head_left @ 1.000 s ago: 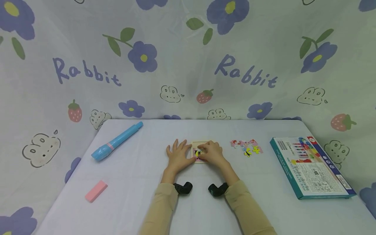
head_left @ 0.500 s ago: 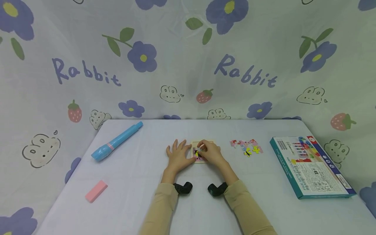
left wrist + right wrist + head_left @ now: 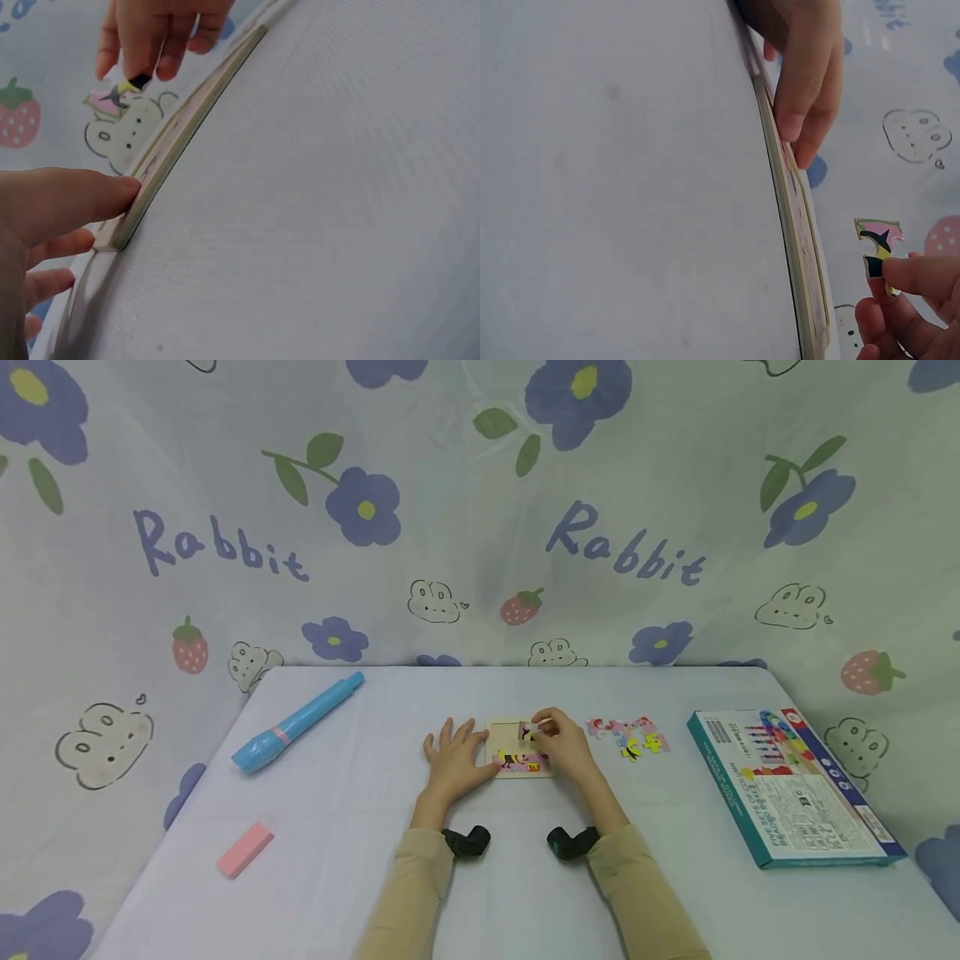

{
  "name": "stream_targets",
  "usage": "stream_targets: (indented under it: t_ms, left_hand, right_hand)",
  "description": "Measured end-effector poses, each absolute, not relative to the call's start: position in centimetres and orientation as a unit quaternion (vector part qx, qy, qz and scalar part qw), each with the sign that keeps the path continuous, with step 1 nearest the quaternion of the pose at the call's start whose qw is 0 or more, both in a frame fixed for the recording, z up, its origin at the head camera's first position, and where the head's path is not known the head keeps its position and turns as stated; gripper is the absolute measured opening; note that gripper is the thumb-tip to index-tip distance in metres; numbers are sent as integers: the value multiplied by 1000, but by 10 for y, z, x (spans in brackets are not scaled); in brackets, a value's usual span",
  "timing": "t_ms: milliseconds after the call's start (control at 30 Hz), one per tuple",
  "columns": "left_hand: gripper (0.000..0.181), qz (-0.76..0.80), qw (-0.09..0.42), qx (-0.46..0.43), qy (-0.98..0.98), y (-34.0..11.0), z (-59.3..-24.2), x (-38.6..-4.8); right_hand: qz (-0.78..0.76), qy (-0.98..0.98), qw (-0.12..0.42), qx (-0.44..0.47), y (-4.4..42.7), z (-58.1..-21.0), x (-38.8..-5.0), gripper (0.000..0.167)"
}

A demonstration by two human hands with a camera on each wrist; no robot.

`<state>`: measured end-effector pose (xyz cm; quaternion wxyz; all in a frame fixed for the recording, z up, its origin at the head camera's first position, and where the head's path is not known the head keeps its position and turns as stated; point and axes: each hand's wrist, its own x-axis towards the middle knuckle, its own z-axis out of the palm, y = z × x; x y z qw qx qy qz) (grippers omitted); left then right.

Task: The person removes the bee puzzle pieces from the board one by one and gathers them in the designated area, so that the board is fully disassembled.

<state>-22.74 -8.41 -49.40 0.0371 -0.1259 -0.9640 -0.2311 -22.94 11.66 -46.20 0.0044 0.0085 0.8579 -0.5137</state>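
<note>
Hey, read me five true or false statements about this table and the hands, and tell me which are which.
1. The right hand pinches a puzzle piece. True.
2. The left hand rests on the box. False: the left hand touches the puzzle board.
3. The pink block lies nearer the person than the blue wand-shaped object. True.
4. The puzzle board is completely filled. False: bare board shows in its far left part.
5. The loose pieces lie on top of the box. False: they lie on the table, between the puzzle board and the box.
</note>
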Motion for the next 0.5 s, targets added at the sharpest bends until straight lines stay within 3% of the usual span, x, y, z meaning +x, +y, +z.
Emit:
stream_targets:
  t_ms: [500]
  left_hand:
    - [60,-239,34,-128,-962,-85,-493,-226]
  right_hand:
    - [-501,864,-15,40,157,-469,-230,22]
